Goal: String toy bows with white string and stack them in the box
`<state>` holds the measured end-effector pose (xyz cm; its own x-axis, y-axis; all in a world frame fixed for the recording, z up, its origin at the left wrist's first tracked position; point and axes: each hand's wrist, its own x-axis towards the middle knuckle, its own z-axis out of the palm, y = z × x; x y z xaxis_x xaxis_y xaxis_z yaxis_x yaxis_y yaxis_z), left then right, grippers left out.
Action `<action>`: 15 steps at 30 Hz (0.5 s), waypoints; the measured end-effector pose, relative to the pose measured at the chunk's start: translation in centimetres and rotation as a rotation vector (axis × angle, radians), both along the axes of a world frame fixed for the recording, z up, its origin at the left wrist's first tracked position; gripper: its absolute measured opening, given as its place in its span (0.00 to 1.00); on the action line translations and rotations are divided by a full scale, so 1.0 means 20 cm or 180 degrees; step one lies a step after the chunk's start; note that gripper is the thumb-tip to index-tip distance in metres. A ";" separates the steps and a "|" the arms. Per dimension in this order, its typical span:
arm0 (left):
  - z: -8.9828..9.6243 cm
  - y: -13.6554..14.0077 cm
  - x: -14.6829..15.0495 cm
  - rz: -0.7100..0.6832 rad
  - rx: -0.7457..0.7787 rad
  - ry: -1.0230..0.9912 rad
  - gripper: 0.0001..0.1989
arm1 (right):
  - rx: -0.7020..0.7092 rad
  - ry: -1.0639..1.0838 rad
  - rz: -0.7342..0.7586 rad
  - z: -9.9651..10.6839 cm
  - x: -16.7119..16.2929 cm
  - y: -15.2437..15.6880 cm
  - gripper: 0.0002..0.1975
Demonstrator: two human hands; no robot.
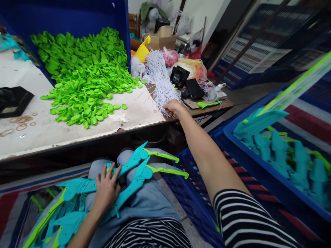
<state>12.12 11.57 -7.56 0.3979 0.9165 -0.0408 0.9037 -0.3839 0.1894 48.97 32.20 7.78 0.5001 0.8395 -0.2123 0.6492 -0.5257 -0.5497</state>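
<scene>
Two turquoise plastic bow-shaped toys (pixel 136 181) with green-edged clear tips lie side by side across my lap. My left hand (pixel 107 187) lies on them with its fingers spread. At the table's front edge, my right hand (pixel 172 106) is closed at the lower end of a thick bundle of white elastic cords (pixel 159 74), fingers pinched on some strands. How many strands are pinched is hidden. More turquoise toy pieces (pixel 69 222) with green edges are stacked at my left side, partly under my left forearm.
Green plastic pieces (pixel 85 69) spill from a blue crate (pixel 77 15) onto the white tabletop (pixel 124 127). Rubber bands (pixel 22 120) lie on its left. A black fan (pixel 179 76) and clutter stand behind the cords. At right, a blue crate (pixel 261 174) holds turquoise toys.
</scene>
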 end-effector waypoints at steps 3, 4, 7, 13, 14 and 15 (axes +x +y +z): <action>0.02 -0.01 0.02 -0.0002 0.0115 -0.0039 0.28 | 0.0175 0.0575 0.0088 -0.01 -0.01 -0.16 0.04; 0.02 -0.01 0.03 -0.0008 0.0142 -0.0060 0.28 | 0.0210 0.0945 0.0236 -0.02 -0.02 -0.25 0.06; 0.04 0.00 0.01 -0.0024 0.0131 -0.0145 0.26 | 0.0139 0.2296 0.0892 -0.08 -0.03 -0.61 0.11; 0.16 -0.05 0.09 -0.0007 0.0394 -0.1131 0.20 | -0.0106 0.2969 0.0663 -0.27 -0.03 -1.46 0.16; 0.19 -0.08 0.14 -0.0099 0.0374 -0.1483 0.18 | 0.0046 0.2719 0.0418 -0.31 -0.04 -1.55 0.15; 0.22 -0.12 0.21 -0.0251 0.0205 -0.1842 0.16 | 0.0272 0.2375 0.0188 -0.34 -0.06 -1.63 0.14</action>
